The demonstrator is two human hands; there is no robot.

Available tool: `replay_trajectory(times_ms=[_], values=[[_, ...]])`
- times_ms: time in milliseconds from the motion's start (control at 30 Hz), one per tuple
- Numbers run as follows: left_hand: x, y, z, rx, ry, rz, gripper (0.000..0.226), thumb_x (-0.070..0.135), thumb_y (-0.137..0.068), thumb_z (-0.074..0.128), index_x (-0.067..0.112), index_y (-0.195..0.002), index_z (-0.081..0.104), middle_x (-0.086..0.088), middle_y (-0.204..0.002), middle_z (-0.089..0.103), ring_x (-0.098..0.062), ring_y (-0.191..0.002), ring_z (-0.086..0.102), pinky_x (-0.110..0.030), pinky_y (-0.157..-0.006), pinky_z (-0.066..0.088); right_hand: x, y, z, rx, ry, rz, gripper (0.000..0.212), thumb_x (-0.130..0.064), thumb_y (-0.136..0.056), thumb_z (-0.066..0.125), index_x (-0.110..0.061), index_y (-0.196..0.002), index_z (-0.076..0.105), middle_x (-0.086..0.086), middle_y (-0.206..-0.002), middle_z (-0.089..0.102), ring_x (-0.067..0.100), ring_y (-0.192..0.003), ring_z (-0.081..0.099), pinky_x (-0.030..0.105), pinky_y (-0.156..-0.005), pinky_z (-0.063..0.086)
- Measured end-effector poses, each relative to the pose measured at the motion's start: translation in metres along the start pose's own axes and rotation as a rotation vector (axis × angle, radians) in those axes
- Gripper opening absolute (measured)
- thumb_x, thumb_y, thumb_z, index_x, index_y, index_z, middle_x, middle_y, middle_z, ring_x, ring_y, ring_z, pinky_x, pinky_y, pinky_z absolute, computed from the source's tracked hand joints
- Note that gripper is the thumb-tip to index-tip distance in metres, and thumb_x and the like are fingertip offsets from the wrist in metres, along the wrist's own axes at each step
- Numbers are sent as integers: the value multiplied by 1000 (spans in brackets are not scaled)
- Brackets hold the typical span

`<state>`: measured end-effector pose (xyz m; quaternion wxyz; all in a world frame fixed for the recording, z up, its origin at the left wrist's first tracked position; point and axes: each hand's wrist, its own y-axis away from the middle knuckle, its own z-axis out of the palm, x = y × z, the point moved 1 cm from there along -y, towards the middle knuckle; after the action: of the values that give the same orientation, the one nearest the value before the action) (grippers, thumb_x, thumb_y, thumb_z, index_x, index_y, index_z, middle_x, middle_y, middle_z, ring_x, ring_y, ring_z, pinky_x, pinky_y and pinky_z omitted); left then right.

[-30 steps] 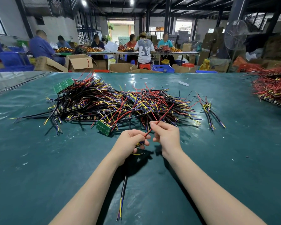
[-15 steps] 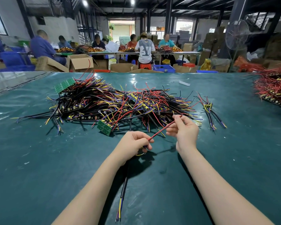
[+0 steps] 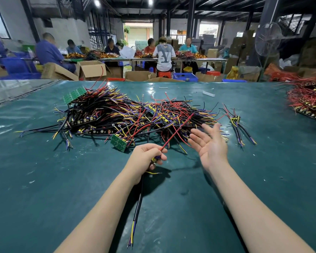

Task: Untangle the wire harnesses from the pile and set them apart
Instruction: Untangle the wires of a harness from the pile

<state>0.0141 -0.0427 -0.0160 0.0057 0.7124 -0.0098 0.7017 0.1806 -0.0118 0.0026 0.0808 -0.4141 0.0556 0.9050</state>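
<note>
A tangled pile of wire harnesses [image 3: 128, 115], black, red, yellow and purple with small green circuit boards, lies across the middle of the green table [image 3: 44, 179]. My left hand [image 3: 146, 158] grips one harness [image 3: 138, 203] in front of the pile. Its black cable hangs down toward me with bare coloured ends, and its red wire sticks up to the right over the pile. My right hand [image 3: 208, 141] hovers palm up with fingers spread, just right of that red wire and not touching it. A small separate harness [image 3: 239, 126] lies to the right of the pile.
A second heap of mostly red harnesses [image 3: 308, 99] sits at the table's right edge. A white scrap [image 3: 208, 93] lies near the far edge. Beyond the table, several people sit at benches among cardboard boxes and blue crates; a standing fan [image 3: 265, 41] is at the back right.
My right hand slid along the red wire away from my left hand, let go of it and opened palm up. My left hand kept hold of the harness.
</note>
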Motion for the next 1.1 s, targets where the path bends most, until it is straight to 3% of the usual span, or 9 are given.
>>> replay_trajectory(times_ms=[133, 233, 400, 600, 667, 800, 933, 1033, 1100], values=[[1, -1, -1, 59, 97, 10, 30, -5, -84, 44, 12, -69, 64, 5, -49, 61, -2, -40, 50, -12, -37, 30, 30, 26, 20, -236, 433, 6, 17, -12, -92, 52, 0, -88, 63, 0, -51, 56, 3, -37, 48, 17, -38, 45], [1, -1, -1, 58, 67, 27, 32, -5, -82, 45, 13, -63, 62, 6, -49, 59, -2, -41, 50, -12, -37, 31, 44, 39, 30, -363, 550, -36, 14, -1, -88, 55, -10, -81, 64, -7, -41, 53, 2, -34, 43, 13, -36, 37], [0, -2, 1, -7, 1, 23, 30, -4, -83, 46, 14, -68, 64, 6, -50, 62, -2, -41, 50, -12, -36, 30, 43, 36, 29, -210, 434, -14, 22, 3, -85, 57, -9, -67, 60, -8, -37, 49, 0, -31, 36, 11, -34, 28], [1, 0, 8, -103, -173, 28, 16, 8, -76, 53, 15, -69, 65, 9, -51, 63, 1, -41, 50, -10, -37, 28, 26, 15, 19, 69, 177, 31, 23, 6, -84, 57, -12, -69, 56, -7, -49, 56, -1, -31, 38, 11, -32, 26], [1, 1, 9, -140, -197, 17, 13, 14, -67, 52, 17, -68, 65, 8, -50, 63, 1, -40, 50, -10, -37, 27, 20, 9, 12, 94, 209, -43, 28, 6, -85, 55, -17, -68, 56, -12, -49, 56, -2, -36, 44, 10, -35, 31], [-1, 1, 7, -170, -241, 6, 24, 4, -79, 51, 19, -67, 65, 8, -50, 63, 0, -41, 51, -10, -38, 29, 12, 2, 3, 56, 237, -187, 27, 5, -88, 52, -14, -69, 56, -6, -53, 57, 0, -42, 50, 13, -41, 44], [1, 3, 7, -214, -231, -2, 14, 13, -71, 53, 20, -67, 64, 8, -52, 64, 0, -42, 52, -10, -39, 30, 6, -3, -2, 101, 103, -91, 30, -9, -93, 48, -8, -64, 55, -3, -40, 57, 2, -31, 47, 14, -36, 43], [-1, 3, 10, -143, -224, 32, 29, -2, -82, 47, 18, -69, 64, 9, -51, 63, 0, -42, 52, -10, -39, 32, 6, -4, -4, 189, 31, -52, 30, -8, -92, 45, -8, -63, 54, -2, -39, 57, 3, -29, 45, 14, -34, 41], [-1, 2, 9, -13, -77, 58, 31, -6, -85, 44, 15, -72, 62, 9, -51, 64, 1, -43, 54, -10, -41, 38, 5, -5, -4, 210, 47, -112, 27, -8, -93, 45, -9, -68, 54, 2, -46, 58, 5, -30, 45, 15, -34, 42]])
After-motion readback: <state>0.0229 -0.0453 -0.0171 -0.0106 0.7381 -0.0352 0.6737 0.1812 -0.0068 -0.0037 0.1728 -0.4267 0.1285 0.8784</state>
